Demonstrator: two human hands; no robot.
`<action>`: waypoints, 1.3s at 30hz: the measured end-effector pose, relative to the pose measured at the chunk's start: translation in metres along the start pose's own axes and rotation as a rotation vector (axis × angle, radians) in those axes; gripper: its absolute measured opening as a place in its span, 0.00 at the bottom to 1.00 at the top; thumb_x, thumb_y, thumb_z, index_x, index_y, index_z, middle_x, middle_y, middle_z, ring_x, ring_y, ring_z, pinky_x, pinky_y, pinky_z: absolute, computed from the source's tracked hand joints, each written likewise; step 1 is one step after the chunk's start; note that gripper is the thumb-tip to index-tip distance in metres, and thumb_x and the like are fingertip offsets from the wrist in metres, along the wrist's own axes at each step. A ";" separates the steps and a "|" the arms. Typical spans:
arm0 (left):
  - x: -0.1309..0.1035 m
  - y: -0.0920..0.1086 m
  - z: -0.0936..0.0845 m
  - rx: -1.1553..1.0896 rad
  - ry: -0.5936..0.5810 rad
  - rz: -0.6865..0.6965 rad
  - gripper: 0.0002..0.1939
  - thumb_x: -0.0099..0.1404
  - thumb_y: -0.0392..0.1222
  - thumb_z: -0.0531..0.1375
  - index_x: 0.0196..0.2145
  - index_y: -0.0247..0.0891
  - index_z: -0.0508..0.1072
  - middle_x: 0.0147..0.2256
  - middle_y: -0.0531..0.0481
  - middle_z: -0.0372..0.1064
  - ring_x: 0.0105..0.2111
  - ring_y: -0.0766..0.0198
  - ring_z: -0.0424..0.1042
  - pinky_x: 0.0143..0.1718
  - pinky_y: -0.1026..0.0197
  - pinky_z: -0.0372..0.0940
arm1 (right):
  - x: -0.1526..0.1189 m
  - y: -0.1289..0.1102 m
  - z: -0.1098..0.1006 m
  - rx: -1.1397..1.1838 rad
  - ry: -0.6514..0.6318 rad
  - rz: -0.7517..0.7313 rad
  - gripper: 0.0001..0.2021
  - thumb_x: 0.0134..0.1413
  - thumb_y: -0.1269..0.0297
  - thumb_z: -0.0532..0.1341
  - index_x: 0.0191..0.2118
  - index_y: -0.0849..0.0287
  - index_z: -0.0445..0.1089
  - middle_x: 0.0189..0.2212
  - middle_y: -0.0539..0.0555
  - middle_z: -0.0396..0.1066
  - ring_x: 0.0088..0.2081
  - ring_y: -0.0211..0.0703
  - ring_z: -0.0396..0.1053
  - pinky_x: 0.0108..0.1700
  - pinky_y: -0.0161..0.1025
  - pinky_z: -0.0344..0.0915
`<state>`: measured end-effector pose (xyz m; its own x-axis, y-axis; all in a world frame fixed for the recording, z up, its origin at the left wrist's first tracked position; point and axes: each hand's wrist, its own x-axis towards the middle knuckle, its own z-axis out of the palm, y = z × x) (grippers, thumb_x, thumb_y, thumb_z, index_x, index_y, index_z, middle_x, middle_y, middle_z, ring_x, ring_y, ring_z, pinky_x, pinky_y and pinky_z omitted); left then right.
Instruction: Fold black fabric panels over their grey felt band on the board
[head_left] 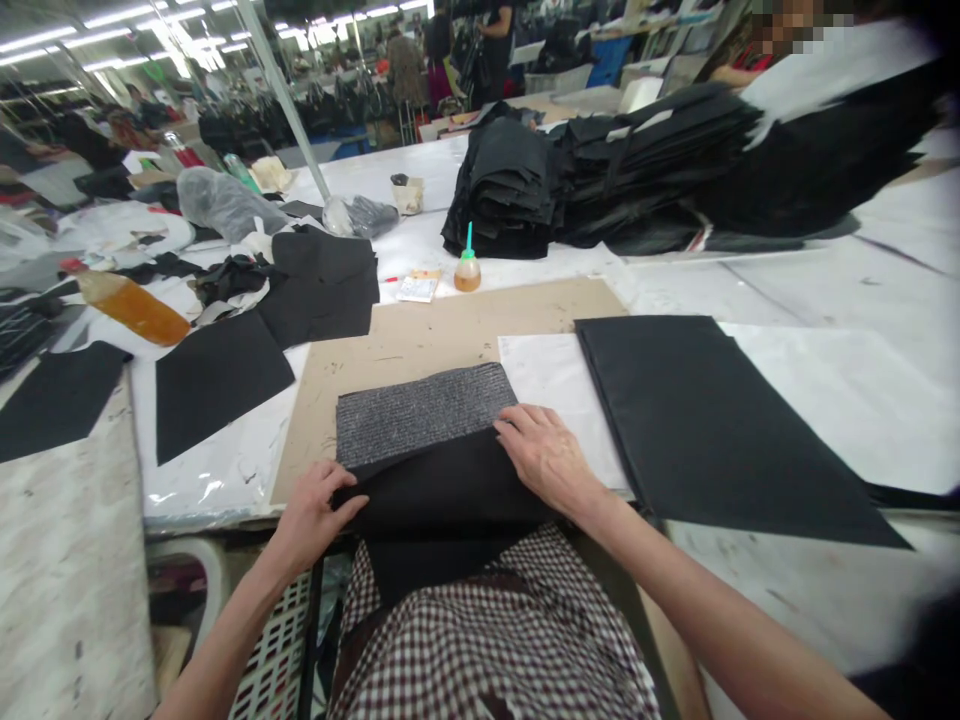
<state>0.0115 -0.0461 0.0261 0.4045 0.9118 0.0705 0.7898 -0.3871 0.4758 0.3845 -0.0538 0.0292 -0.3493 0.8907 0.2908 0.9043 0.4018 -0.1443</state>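
Note:
A black fabric sheet point(442, 490) lies over the front of a grey ribbed piece point(427, 410) and hangs down over the table edge onto my lap. My left hand point(319, 510) pinches the sheet's left corner between thumb and fingers. At the right end, my right hand point(544, 450) is closed on the sheet's upper edge, its fingertips beside the ribbed piece; the thumb is mostly hidden. Under both pieces is a beige board point(322, 400). To the right lies a stack of black sheets point(712, 420).
Beyond the board stands a small glue bottle point(467, 272) with a green nozzle. An orange-filled bottle point(135, 308) lies at left among black cut pieces point(225, 380). Tall piles of black fabric point(510, 180) occupy the back. A white perforated basket point(274, 640) sits below the edge.

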 end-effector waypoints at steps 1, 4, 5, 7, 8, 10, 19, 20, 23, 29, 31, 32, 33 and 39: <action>-0.001 0.002 -0.003 -0.099 0.005 -0.023 0.12 0.64 0.51 0.63 0.35 0.40 0.73 0.40 0.48 0.69 0.44 0.56 0.68 0.46 0.53 0.63 | 0.008 -0.011 0.000 0.048 0.020 -0.054 0.13 0.66 0.70 0.54 0.52 0.60 0.71 0.49 0.60 0.70 0.53 0.52 0.64 0.55 0.52 0.61; -0.010 0.008 -0.008 -0.470 -0.019 -0.204 0.12 0.63 0.49 0.64 0.33 0.38 0.71 0.38 0.50 0.70 0.40 0.61 0.69 0.41 0.59 0.63 | 0.030 -0.043 0.010 0.224 0.027 -0.231 0.14 0.69 0.64 0.54 0.56 0.58 0.68 0.49 0.58 0.72 0.53 0.46 0.66 0.60 0.50 0.56; -0.014 0.009 -0.008 -0.596 -0.026 -0.290 0.12 0.62 0.49 0.65 0.34 0.38 0.70 0.35 0.51 0.70 0.36 0.63 0.69 0.38 0.61 0.63 | 0.036 -0.051 0.015 0.283 0.009 -0.263 0.13 0.69 0.63 0.54 0.54 0.58 0.70 0.46 0.56 0.74 0.50 0.44 0.68 0.60 0.50 0.56; -0.021 0.011 -0.008 -0.806 -0.005 -0.446 0.14 0.60 0.49 0.67 0.35 0.37 0.70 0.30 0.54 0.69 0.30 0.67 0.67 0.32 0.64 0.60 | 0.044 -0.060 0.025 0.403 -0.057 -0.256 0.12 0.70 0.63 0.52 0.46 0.57 0.73 0.39 0.53 0.76 0.42 0.41 0.71 0.57 0.48 0.57; -0.024 0.011 -0.007 -0.884 0.018 -0.498 0.15 0.58 0.49 0.68 0.37 0.37 0.71 0.29 0.54 0.69 0.29 0.68 0.67 0.31 0.65 0.59 | 0.047 -0.061 0.029 0.460 -0.102 -0.228 0.13 0.71 0.62 0.52 0.42 0.57 0.73 0.37 0.52 0.76 0.40 0.41 0.71 0.55 0.47 0.59; -0.029 0.012 -0.006 -0.991 0.079 -0.556 0.18 0.56 0.48 0.70 0.40 0.37 0.71 0.29 0.55 0.70 0.27 0.70 0.66 0.29 0.67 0.57 | 0.052 -0.060 0.034 0.546 -0.202 -0.156 0.15 0.71 0.58 0.50 0.39 0.56 0.73 0.37 0.51 0.76 0.40 0.41 0.71 0.50 0.44 0.61; -0.035 0.017 -0.005 -1.197 0.192 -0.557 0.25 0.53 0.44 0.72 0.47 0.37 0.70 0.30 0.54 0.71 0.30 0.67 0.71 0.33 0.65 0.61 | 0.054 -0.056 0.023 0.611 -0.368 0.001 0.16 0.69 0.55 0.50 0.38 0.55 0.72 0.37 0.52 0.75 0.41 0.46 0.72 0.46 0.44 0.64; -0.035 0.018 -0.006 -1.212 0.189 -0.559 0.26 0.53 0.43 0.72 0.47 0.37 0.70 0.31 0.53 0.72 0.31 0.66 0.72 0.35 0.64 0.62 | 0.054 -0.056 0.023 0.614 -0.369 0.007 0.17 0.69 0.54 0.50 0.38 0.55 0.72 0.37 0.52 0.75 0.40 0.46 0.72 0.46 0.44 0.65; -0.034 0.019 -0.006 -1.209 0.183 -0.570 0.26 0.52 0.44 0.71 0.48 0.37 0.70 0.32 0.52 0.73 0.32 0.64 0.73 0.36 0.63 0.64 | 0.054 -0.053 0.022 0.628 -0.382 0.003 0.18 0.69 0.53 0.50 0.38 0.55 0.73 0.36 0.52 0.75 0.39 0.46 0.72 0.45 0.44 0.65; -0.029 0.025 -0.006 -1.149 0.181 -0.576 0.23 0.54 0.45 0.70 0.46 0.36 0.72 0.30 0.53 0.72 0.30 0.65 0.71 0.34 0.63 0.63 | 0.049 -0.045 0.004 0.749 -0.508 -0.027 0.19 0.68 0.50 0.51 0.36 0.54 0.74 0.34 0.50 0.75 0.36 0.43 0.71 0.42 0.40 0.65; -0.026 0.030 -0.005 -1.107 0.141 -0.562 0.22 0.57 0.48 0.69 0.46 0.37 0.73 0.31 0.53 0.73 0.31 0.64 0.71 0.34 0.63 0.63 | 0.043 -0.036 -0.012 0.796 -0.532 -0.017 0.19 0.67 0.49 0.52 0.36 0.54 0.74 0.34 0.49 0.75 0.36 0.42 0.71 0.41 0.39 0.64; -0.024 0.032 -0.005 -1.080 0.117 -0.553 0.21 0.59 0.50 0.68 0.46 0.37 0.73 0.31 0.52 0.74 0.32 0.63 0.71 0.34 0.63 0.63 | 0.039 -0.028 -0.022 0.813 -0.521 0.012 0.19 0.67 0.48 0.52 0.35 0.54 0.74 0.33 0.49 0.75 0.35 0.42 0.70 0.40 0.38 0.64; -0.023 0.034 -0.004 -1.046 0.094 -0.544 0.20 0.60 0.51 0.66 0.47 0.38 0.73 0.33 0.51 0.75 0.33 0.62 0.72 0.34 0.63 0.64 | 0.035 -0.017 -0.033 0.823 -0.493 0.060 0.20 0.66 0.47 0.52 0.35 0.55 0.74 0.32 0.49 0.74 0.35 0.41 0.70 0.39 0.37 0.63; -0.005 0.025 0.012 -0.810 0.060 -0.549 0.27 0.60 0.59 0.65 0.50 0.39 0.72 0.42 0.45 0.78 0.39 0.58 0.75 0.38 0.61 0.68 | -0.025 0.119 -0.094 0.672 -0.064 0.593 0.22 0.62 0.43 0.55 0.33 0.58 0.72 0.28 0.49 0.70 0.31 0.39 0.64 0.33 0.35 0.58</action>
<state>0.0346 -0.0619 0.0274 0.0332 0.9514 -0.3063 0.2969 0.2832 0.9119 0.5242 -0.0481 0.0935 0.0983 0.9934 -0.0583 0.6131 -0.1066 -0.7828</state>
